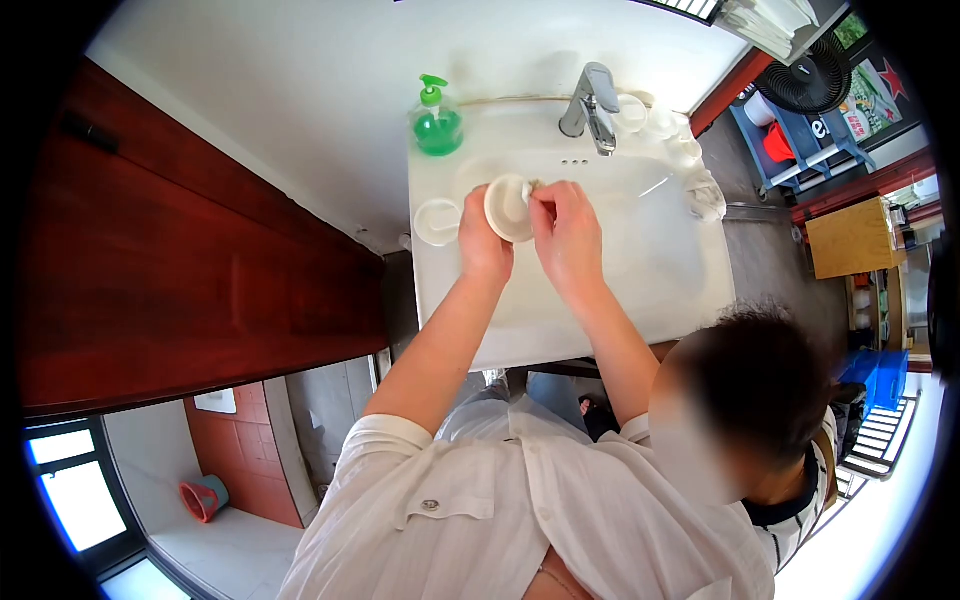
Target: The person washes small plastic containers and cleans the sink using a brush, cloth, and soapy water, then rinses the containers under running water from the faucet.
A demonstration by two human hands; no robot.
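Over the white sink basin, my left hand (484, 238) is closed around a small round white dish (509, 208), holding it tilted with its inside showing. My right hand (567, 232) is beside the dish's right rim, its fingers pinched on a small white piece (527, 194) whose nature I cannot make out. Another round white dish (438, 222) lies on the sink's left ledge, close to my left hand. Behind the hands stands a chrome faucet (593, 105). A clear pump bottle of green liquid (437, 127) is at the sink's back left corner.
Several white pieces line the back right rim of the sink (575, 330), with a crumpled white cloth (705, 196) at its right edge. Another person (760, 400) is close at the lower right. A dark red door (200, 260) stands on the left.
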